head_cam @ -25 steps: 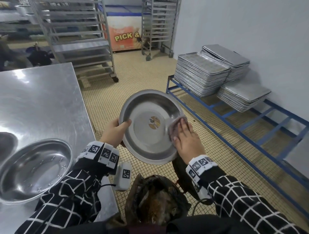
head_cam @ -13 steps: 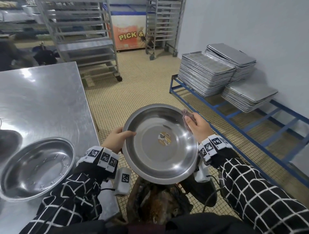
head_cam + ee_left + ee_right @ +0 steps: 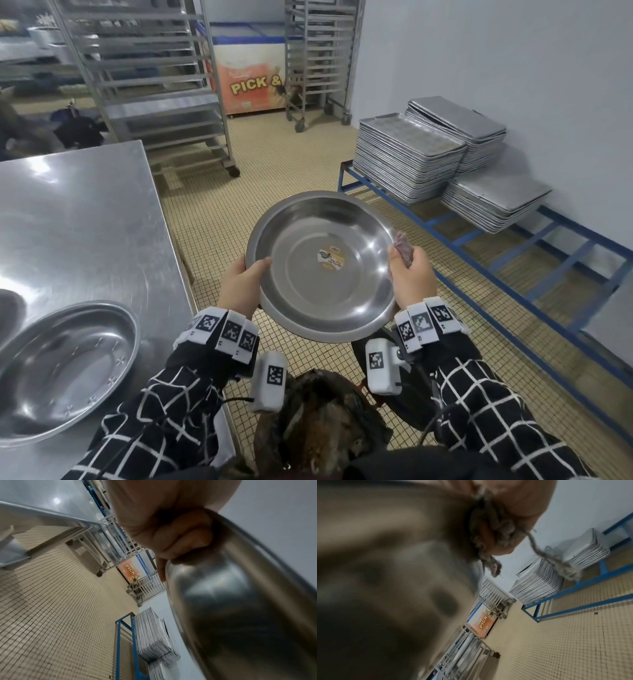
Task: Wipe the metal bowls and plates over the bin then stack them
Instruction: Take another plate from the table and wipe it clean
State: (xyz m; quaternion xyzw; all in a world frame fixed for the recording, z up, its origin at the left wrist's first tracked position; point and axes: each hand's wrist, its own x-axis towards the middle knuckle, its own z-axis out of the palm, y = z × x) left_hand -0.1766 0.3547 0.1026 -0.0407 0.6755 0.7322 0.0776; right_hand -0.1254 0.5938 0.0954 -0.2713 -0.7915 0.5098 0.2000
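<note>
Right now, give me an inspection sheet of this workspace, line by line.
Surface: steel table on the left, shiny, with glare.
Job's things: metal bowl held tilted over the bin, a sticker at its centre; second bowl rests on the table.
Clutter: bin holds brown waste.
Grips: left hand grips the bowl's left rim, thumb inside; right hand at the right rim, fingers curled round a wadded cloth.
Cables: thin black leads run from the wrist cameras along both sleeves.
Surroundings: baking tray stacks on a blue frame, wheeled racks, tiled floor, a freezer marked PICK &.
</note>
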